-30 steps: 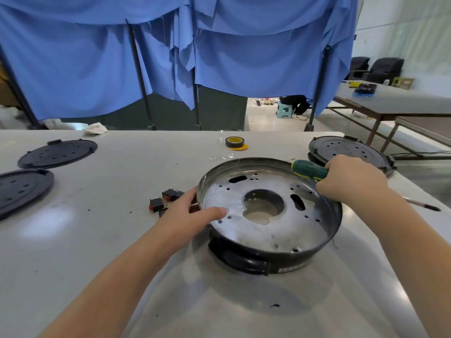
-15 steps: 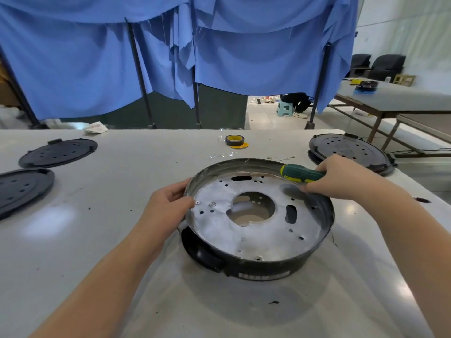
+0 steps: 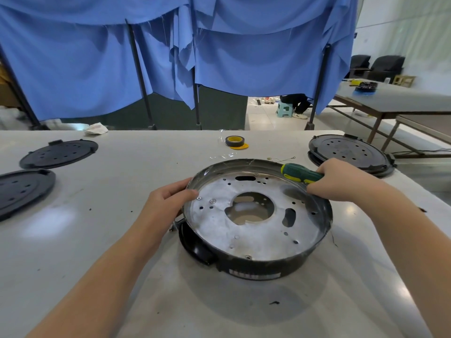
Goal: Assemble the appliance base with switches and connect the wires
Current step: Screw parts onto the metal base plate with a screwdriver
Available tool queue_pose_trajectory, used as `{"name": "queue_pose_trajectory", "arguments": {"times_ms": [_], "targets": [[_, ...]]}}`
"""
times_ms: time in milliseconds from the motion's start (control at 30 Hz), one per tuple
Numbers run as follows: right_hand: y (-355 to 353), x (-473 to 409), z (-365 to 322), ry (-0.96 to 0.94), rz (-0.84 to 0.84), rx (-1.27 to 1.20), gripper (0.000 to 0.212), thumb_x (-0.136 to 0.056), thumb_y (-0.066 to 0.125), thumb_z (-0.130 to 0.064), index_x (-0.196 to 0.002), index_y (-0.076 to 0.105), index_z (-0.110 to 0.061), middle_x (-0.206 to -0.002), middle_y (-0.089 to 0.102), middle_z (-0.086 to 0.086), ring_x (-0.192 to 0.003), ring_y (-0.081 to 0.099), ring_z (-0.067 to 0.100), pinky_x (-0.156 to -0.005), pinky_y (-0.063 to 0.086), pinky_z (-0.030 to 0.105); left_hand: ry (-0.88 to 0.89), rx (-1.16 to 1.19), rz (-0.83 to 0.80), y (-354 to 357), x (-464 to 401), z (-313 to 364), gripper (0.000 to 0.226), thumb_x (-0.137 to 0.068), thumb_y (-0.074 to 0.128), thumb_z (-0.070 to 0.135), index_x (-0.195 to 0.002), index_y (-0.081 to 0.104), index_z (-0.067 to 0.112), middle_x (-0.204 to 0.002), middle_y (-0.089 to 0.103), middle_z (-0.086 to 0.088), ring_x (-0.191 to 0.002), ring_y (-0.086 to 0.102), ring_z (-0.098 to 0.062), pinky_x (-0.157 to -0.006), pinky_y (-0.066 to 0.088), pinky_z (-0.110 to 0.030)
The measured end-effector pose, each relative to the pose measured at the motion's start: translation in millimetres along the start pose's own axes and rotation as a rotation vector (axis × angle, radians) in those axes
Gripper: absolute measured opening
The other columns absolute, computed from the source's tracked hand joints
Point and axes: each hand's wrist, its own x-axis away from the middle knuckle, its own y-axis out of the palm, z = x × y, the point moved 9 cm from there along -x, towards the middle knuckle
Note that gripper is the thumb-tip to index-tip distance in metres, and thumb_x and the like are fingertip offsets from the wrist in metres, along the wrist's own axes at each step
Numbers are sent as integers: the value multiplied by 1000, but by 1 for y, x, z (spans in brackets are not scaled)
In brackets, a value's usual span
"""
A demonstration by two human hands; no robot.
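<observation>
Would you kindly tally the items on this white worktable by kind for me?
Round metal appliance base: 1
Black perforated round covers: 3, two at the left and one at the right
Green and yellow screwdriver: 1
Tape roll: 1
Crumpled white cloth: 1
Total: 7

dull scuffed metal base (image 3: 256, 230), glossy table (image 3: 97, 240), blue cloth curtain (image 3: 244, 57)
</observation>
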Motion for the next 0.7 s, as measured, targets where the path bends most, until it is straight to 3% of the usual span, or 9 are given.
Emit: {"name": "queue_pose_trajectory", "arguments": {"times_ms": [67, 133, 233, 333, 500, 600, 700], "targets": [[0, 0, 2, 24, 2, 21, 19, -78, 62, -25, -78, 64, -6, -64, 54, 8, -59, 50, 21, -53, 37, 27, 12, -77, -5, 3, 0, 0, 39, -89, 63, 15, -126, 62, 26, -116, 69, 10, -103, 64, -3, -94, 48, -24], [-2, 1, 4, 38, 13, 43, 18, -78, 61, -24, -78, 63, -6, -63, 52, 7, -58, 49, 21, -53, 36, 26, 129, -203, 44, 5, 5, 12, 42, -89, 65, 20, -130, 58, 27, -125, 61, 15, -107, 59, 4, -99, 43, -23], [-3, 1, 6, 46, 22, 59, 17, -79, 61, -24, -78, 62, -7, -65, 54, 7, -59, 52, 21, -53, 37, 25, 363, -375, 33, 19, 27, 39, 41, -75, 72, 44, -114, 67, 31, -126, 57, 20, -117, 51, 5, -100, 40, -20], [-4, 0, 8, 51, 33, 53, 17, -79, 61, -25, -79, 62, -8, -66, 56, 7, -60, 53, 21, -55, 39, 26, 571, -515, -107, 43, 54, 62, 49, -59, 78, 64, -99, 72, 36, -114, 61, 24, -124, 47, 2, -102, 35, -16], [-3, -3, 13, 62, -3, -21, 18, -81, 64, -24, -82, 62, -6, -69, 56, 9, -61, 52, 21, -55, 38, 26, 867, -925, -280, 86, 83, 62, 30, -67, 75, 56, -84, 70, 33, -87, 59, 21, -98, 55, -1, -114, 25, -38], [-1, -2, 16, 80, -51, -109, 26, -84, 67, -31, -88, 60, -6, -68, 55, 9, -56, 49, 19, -49, 37, 25, 899, -1038, -317, 91, 83, 54, 21, -66, 83, 37, -75, 67, 27, -75, 57, 16, -78, 56, -8, -104, 34, -36], [-4, -1, 19, 77, -46, -186, 34, -85, 67, -38, -85, 59, -5, -61, 48, 8, -52, 41, 19, -46, 32, 24, 887, -1053, -344, 89, 81, 53, 21, -67, 81, 34, -68, 62, 25, -68, 54, 16, -68, 53, -7, -98, 43, -35]]}}
